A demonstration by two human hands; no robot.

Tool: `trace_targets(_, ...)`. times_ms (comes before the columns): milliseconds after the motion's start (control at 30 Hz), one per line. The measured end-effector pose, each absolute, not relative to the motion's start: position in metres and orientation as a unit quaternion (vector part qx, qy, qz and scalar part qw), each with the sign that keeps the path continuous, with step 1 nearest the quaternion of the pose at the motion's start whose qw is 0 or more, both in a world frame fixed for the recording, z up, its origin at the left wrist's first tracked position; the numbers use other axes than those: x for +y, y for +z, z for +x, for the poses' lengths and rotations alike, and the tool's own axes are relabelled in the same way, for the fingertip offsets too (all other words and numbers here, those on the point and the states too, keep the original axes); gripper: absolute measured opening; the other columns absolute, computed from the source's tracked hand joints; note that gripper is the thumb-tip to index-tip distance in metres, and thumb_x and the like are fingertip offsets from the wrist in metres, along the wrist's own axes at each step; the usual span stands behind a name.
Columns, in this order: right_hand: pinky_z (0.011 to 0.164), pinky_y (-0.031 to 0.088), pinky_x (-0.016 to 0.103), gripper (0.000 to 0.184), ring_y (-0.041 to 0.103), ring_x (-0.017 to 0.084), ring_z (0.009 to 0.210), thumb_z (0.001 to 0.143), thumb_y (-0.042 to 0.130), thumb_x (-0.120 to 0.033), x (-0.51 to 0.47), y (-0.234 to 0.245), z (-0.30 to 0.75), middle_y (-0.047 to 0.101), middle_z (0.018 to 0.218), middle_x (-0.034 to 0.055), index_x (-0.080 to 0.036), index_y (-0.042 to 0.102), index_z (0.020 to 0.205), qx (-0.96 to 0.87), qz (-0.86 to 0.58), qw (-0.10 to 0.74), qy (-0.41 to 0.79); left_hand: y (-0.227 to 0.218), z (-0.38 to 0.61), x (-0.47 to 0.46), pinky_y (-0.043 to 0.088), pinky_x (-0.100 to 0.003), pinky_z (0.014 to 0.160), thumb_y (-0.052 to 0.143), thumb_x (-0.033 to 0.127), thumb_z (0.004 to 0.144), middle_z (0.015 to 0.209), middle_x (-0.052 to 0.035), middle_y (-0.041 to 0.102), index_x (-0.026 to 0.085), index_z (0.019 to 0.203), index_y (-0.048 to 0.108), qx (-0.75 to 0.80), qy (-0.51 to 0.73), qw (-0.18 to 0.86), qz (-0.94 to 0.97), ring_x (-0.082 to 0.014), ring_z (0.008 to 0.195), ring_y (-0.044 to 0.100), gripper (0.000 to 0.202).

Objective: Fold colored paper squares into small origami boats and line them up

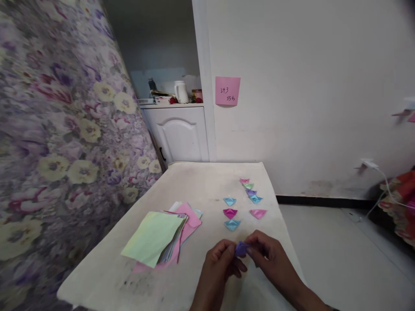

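Between my two hands is a small folded piece of purple paper [241,249], held just above the table near its front right. My left hand [223,259] pinches its left side with thumb and forefinger. On its right side, the fingers of my right hand [264,250] close on it. Just beyond my hands lie folded paper boats: a light blue one [232,224], a magenta one [230,213], another blue one [230,201] and a pink one [258,214]. Farther back, several more boats [251,193] overlap in a row.
A stack of coloured paper sheets [154,237], pale green on top, lies on the left of the cream-covered table [191,181]. A floral curtain [74,151] hangs along the left. Behind stand a white cabinet [181,134] and a wall with a pink note [227,91].
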State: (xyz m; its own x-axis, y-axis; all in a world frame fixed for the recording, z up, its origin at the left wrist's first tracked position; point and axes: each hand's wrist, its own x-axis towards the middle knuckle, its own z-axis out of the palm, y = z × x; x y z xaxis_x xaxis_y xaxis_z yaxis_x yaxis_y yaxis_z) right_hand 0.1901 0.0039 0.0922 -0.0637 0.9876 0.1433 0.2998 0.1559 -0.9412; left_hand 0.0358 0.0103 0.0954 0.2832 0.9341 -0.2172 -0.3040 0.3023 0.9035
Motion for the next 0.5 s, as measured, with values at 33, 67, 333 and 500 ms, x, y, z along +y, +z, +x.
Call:
trace_targets(33,0.054,0.038,0.024,0.009,0.05,0.013,0.059,0.08,0.057,-0.023,0.0042,0.0913,0.1899,0.058,0.065,-0.0012,-0.018,0.063,0.076,-0.612,-0.521,0.445,0.393,0.0957,0.0362,0.0103,0.037,-0.021,0.05,0.062,0.043,0.078,0.058,-0.0045,0.063,0.013,0.073,0.063,0.406,0.444,0.694,0.396,-0.0121,0.051,0.054,0.03)
trace_targets(67,0.054,0.038,0.023,0.009,0.05,0.013,0.058,0.08,0.057,-0.024,0.0044,0.0906,0.1895,0.058,0.064,-0.0013,-0.018,0.063,0.076,-0.607,-0.522,0.448,0.398,0.0957,0.0365,0.0104,0.038,-0.022,0.051,0.062,0.043,0.078,0.059,-0.0047,0.064,0.013,0.075,0.063,0.41,0.446,0.686,0.403,-0.0128,0.053,0.055,0.03)
trace_targets(333,0.052,0.038,0.022,0.008,0.049,0.011,0.055,0.079,0.06,-0.025,0.0028,0.0908,0.1847,0.056,0.062,-0.0025,-0.017,0.06,0.08,-0.567,-0.51,0.459,0.456,0.0875,0.0364,0.0137,0.038,-0.021,0.048,0.07,0.036,0.07,0.052,-0.0014,0.062,0.014,0.069,0.061,0.435,0.445,0.663,0.416,-0.0116,0.048,0.054,0.023)
trace_targets(500,0.045,0.035,0.02,0.012,0.046,0.008,0.046,0.079,0.059,-0.027,0.006,0.0859,0.1862,0.049,0.053,-0.0057,-0.016,0.055,0.075,-0.54,-0.497,0.461,0.499,0.0891,0.0353,0.0131,0.036,-0.019,0.047,0.069,0.033,0.071,0.051,-0.0015,0.062,0.014,0.071,0.061,0.43,0.459,0.68,0.377,-0.0098,0.046,0.052,0.021)
